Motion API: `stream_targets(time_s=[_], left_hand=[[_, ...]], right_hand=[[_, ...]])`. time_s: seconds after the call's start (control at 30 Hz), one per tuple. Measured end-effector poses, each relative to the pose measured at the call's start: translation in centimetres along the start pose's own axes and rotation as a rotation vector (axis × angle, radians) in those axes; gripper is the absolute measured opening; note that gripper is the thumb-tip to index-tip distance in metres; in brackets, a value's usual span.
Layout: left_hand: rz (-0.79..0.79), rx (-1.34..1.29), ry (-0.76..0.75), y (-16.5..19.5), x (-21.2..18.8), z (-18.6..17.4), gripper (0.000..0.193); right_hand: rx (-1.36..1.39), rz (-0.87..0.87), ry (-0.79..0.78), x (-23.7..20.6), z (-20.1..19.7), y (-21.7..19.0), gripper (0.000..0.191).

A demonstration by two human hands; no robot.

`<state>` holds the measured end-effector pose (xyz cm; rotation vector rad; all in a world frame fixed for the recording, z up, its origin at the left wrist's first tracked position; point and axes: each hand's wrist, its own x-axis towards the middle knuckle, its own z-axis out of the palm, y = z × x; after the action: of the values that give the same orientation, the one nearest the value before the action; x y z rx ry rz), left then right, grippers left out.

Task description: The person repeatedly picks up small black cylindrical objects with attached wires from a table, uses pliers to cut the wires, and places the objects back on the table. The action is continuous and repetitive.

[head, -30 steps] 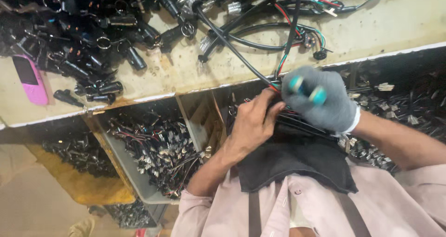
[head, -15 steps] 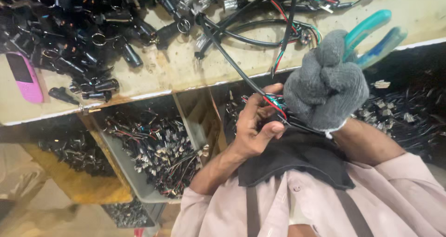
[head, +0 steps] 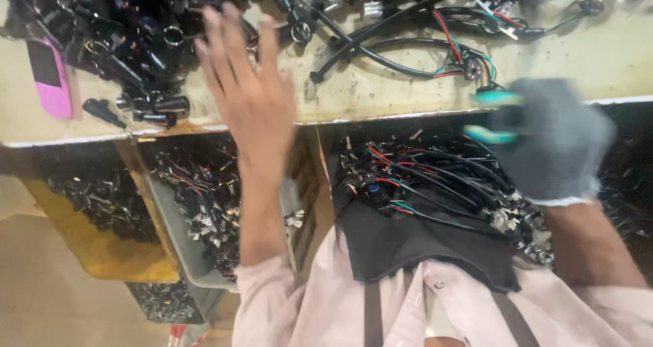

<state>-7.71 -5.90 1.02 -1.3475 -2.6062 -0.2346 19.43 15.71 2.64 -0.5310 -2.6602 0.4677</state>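
Pink phone [head: 49,78] on bench [head: 381,99] (left edge).

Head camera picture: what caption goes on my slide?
Bare left hand reaches over black parts; gloved right hand grips teal-handled tool.

Single head-worn view, steeply downward, close over workbench [head: 408,95] edge.

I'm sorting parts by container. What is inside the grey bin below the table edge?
The grey bin holds a tangle of short black wires with red strands and small metal connectors. The left hand's forearm crosses its right side, hiding what lies beneath.
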Motion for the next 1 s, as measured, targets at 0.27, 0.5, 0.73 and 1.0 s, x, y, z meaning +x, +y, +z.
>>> stream_targets(time_s=[0.27, 0.5, 0.73, 1.0], left_hand=[[-0.05, -1.468, 0.275, 0.1, -0.2, 4.3, 0.032], [-0.23, -1.595, 0.191, 5.3, 3.5, 5.7, 0.044], [0.101, -1.368, -0.22, 7.1, -0.6, -1.1, 0.039], [0.144, -1.346, -0.349, 10.6, -2.4, -1.4, 0.042]], right_hand=[[-0.298, 0.168, -0.144, -3.3, -0.1, 5.3, 0.028], [-0.076, 0.179, -0.12, -2.1, -0.1, 9.1, 0.019], [0.484, 0.05, -0.036, -0.3, -1.8, 2.1, 0.019], [0.125, -0.645, -0.542, 1.9, -0.3, -1.8, 0.021]])
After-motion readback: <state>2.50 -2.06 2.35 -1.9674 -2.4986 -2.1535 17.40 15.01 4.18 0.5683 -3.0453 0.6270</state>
